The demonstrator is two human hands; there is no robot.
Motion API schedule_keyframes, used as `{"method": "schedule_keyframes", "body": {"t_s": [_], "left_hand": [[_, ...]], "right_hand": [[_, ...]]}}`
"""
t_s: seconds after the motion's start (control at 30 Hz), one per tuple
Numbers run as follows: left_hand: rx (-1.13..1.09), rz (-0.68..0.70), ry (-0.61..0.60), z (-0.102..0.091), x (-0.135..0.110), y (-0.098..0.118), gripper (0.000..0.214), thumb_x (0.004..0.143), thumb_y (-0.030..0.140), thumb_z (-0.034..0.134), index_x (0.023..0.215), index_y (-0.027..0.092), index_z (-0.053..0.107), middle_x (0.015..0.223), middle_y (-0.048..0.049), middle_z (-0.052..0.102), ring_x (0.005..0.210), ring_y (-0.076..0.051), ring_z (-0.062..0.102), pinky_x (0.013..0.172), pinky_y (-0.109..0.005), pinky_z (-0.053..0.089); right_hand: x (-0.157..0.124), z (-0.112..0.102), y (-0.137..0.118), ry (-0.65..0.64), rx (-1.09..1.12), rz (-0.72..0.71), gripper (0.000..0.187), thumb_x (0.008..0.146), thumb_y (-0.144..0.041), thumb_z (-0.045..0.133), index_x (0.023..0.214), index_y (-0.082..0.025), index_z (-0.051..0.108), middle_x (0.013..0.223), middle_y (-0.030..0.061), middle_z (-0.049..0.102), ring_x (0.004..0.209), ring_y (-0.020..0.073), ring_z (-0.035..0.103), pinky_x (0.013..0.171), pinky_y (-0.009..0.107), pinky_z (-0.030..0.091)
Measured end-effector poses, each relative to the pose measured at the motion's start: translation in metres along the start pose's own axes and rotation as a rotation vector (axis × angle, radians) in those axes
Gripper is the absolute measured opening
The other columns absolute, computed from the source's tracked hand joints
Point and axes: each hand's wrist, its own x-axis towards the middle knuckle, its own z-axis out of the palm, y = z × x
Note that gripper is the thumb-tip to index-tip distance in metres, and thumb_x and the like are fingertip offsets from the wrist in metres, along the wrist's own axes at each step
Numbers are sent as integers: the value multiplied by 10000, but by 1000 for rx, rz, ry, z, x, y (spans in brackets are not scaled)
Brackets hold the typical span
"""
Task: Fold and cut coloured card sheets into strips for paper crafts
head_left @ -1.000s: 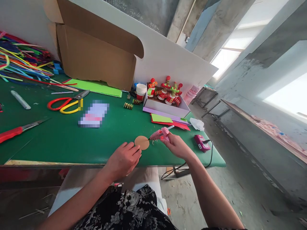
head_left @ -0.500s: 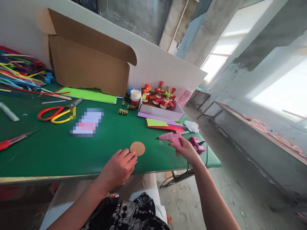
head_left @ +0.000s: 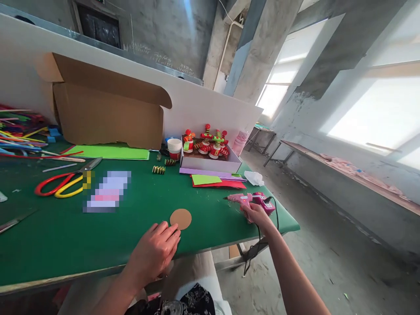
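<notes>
A round brown paper disc (head_left: 180, 218) lies flat on the green table (head_left: 98, 236) near its front edge. My left hand (head_left: 154, 251) rests beside the disc, fingers loosely curled, fingertips touching the disc's left rim. My right hand (head_left: 256, 214) is closed round the handle of a pink hot glue gun (head_left: 241, 199), whose nozzle points left just above the table, well right of the disc. The gun's black cord (head_left: 259, 245) hangs over the table edge.
Red and yellow scissors (head_left: 62, 183) lie at left. An open cardboard box (head_left: 108, 109) stands at the back, green paper (head_left: 108, 152) before it. A white tray (head_left: 210, 164) holds several red figurines, with coloured sheets (head_left: 213, 180) in front. Pipe cleaners (head_left: 19, 135) pile far left.
My right hand has carried the glue gun rightward and down, away from the disc toward the table's right end. My left hand stays at the disc. The view has tilted up.
</notes>
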Motion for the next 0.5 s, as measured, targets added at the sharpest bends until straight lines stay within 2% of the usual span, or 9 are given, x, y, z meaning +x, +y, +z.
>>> {"method": "schedule_keyframes", "body": {"t_s": [0.1, 0.17, 0.33, 0.43, 0.5], "left_hand": [[-2, -11, 7, 0, 0, 1, 237, 917, 101, 488, 960, 194, 702, 999, -39, 779, 838, -196, 592, 737, -351, 466], [-2, -16, 1, 1, 0, 1, 223, 919, 108, 496, 957, 194, 699, 1000, -39, 778, 823, -192, 590, 729, -348, 467], [13, -17, -24, 0, 0, 1, 214, 926, 125, 503, 956, 201, 701, 1005, -34, 776, 839, -196, 597, 741, -348, 469], [26, -5, -19, -2, 2, 1, 264, 947, 121, 450, 940, 188, 705, 992, -38, 778, 826, -194, 590, 715, -346, 468], [39, 0, -8, -3, 3, 1, 278, 955, 124, 433, 944, 178, 705, 987, -42, 778, 819, -194, 584, 714, -348, 471]], "right_hand": [[7, -1, -1, 43, -169, -30, 469, 896, -485, 575, 524, -238, 434, 465, 11, 533, 534, 181, 594, 506, 262, 395], [7, -2, -4, 63, -272, -58, 452, 912, -444, 569, 526, -236, 457, 486, 25, 563, 604, 205, 635, 549, 269, 394], [-1, -6, -11, 93, -447, -69, 438, 942, -466, 530, 574, -228, 518, 541, 35, 616, 626, 213, 639, 546, 271, 334], [-6, -2, -23, 226, -488, -87, 408, 924, -485, 536, 609, -226, 526, 568, 29, 622, 615, 198, 612, 532, 264, 288], [-8, 6, -37, 368, -425, -179, 402, 927, -492, 496, 626, -227, 521, 583, 22, 612, 596, 180, 583, 533, 262, 272]]}}
